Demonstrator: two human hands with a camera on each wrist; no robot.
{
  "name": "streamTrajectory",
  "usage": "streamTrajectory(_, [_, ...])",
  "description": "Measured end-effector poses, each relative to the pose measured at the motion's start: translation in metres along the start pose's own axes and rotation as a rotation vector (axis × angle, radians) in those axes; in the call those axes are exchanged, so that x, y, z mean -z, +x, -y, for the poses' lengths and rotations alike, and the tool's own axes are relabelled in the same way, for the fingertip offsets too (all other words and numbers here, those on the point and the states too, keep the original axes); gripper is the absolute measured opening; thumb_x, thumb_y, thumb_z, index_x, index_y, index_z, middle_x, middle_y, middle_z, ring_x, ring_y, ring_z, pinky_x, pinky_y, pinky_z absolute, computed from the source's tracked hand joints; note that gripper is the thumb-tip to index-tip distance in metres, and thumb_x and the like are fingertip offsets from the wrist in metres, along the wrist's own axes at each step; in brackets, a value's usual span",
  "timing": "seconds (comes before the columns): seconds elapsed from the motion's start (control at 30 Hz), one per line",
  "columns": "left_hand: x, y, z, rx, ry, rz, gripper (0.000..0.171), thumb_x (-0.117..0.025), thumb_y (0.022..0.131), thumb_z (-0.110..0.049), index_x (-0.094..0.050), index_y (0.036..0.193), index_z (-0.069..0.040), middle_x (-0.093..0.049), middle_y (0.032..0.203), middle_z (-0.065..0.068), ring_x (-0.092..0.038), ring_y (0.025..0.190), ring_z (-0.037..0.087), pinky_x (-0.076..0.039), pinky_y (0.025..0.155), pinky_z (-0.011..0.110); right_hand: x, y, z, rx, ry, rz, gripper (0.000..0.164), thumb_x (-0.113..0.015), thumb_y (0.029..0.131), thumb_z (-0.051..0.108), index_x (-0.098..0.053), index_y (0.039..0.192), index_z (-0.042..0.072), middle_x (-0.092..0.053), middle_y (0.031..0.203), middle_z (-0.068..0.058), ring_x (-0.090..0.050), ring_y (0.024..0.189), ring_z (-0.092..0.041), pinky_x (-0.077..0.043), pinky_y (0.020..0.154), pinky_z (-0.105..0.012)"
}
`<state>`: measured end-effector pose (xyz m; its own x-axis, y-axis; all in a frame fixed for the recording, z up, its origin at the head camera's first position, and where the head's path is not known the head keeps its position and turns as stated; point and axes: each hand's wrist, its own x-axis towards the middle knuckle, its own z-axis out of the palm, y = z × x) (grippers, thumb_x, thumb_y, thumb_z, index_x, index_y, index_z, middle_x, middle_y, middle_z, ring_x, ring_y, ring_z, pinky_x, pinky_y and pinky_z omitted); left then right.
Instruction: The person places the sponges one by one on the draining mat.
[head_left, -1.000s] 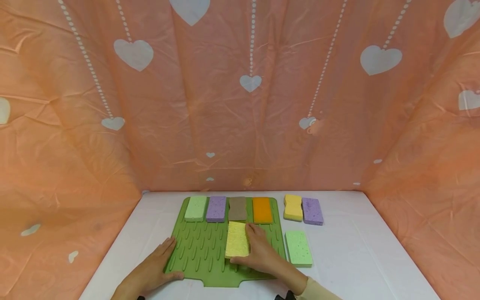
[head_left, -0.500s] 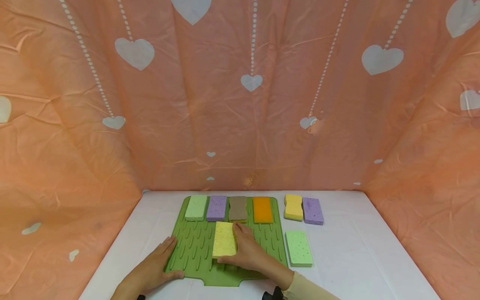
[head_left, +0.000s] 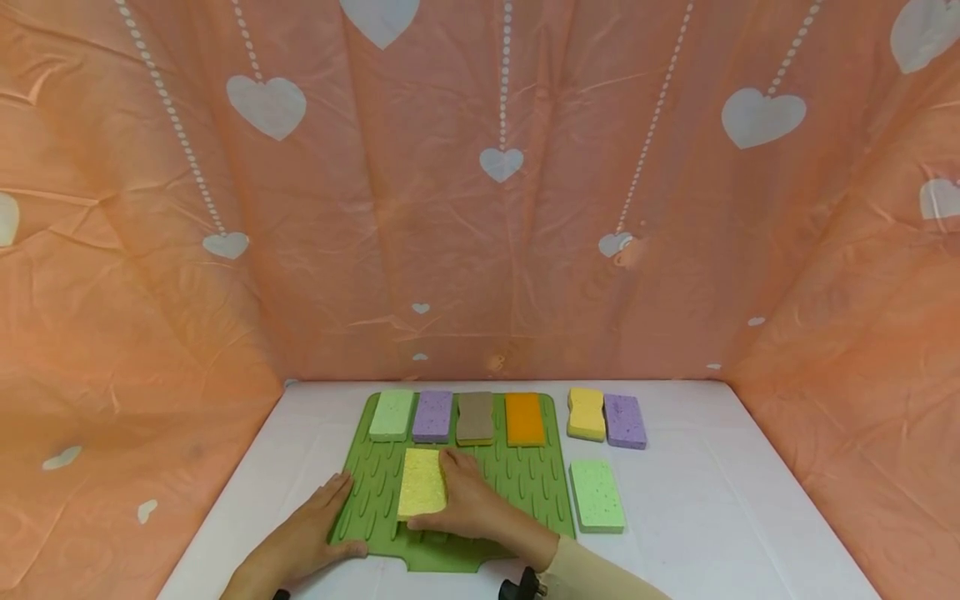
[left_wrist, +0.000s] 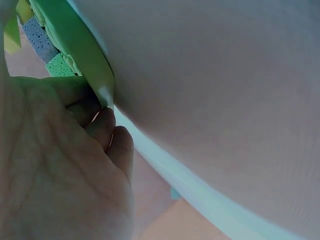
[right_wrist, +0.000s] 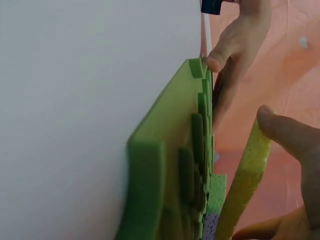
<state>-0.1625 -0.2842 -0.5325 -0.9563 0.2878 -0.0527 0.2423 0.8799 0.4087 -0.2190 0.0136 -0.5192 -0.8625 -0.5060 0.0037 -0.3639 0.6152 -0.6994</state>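
My right hand (head_left: 468,504) pinches a yellow sponge (head_left: 422,483) by its ends, the thumb at the near end and fingers at the far one. In the right wrist view this sponge (right_wrist: 245,182) stands apart from the mat's ridged face. Beneath it lies a green ridged mat (head_left: 517,475). Its left edge and near-left corner are under my left hand (head_left: 307,529), whose extended fingers and thumb rest there. The left wrist view shows the left fingertips (left_wrist: 121,145) right at the mat's rim. Light green (head_left: 392,415), purple (head_left: 432,416), grey-brown (head_left: 476,417) and orange (head_left: 525,419) sponges line the mat's far side.
Right of the mat, on the white table (head_left: 712,508), lie a yellow notched sponge (head_left: 586,413), a purple sponge (head_left: 625,421) and a light green sponge (head_left: 597,496). An orange curtain (head_left: 420,250) with white hearts encloses the back and sides.
My right hand has carried the yellow sponge leftward over the mat, from below the grey-brown sponge to below the purple one. The left hand has stayed at the mat's edge.
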Motion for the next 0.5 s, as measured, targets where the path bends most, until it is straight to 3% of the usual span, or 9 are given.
streamTrajectory(0.5, [0.001,0.000,0.000,0.000,-0.001,0.003,0.122,-0.079,0.083,-0.071,-0.034,0.163,0.008,-0.031,0.171,0.028,-0.032,0.155,0.052,-0.038,0.119,0.066,-0.016,0.020,0.020,0.030,0.004,0.047,0.120,-0.090,0.082,0.060,-0.034,0.164,-0.006,-0.038,0.167,-0.023,-0.039,0.153,-0.038,-0.047,0.117,-0.056])
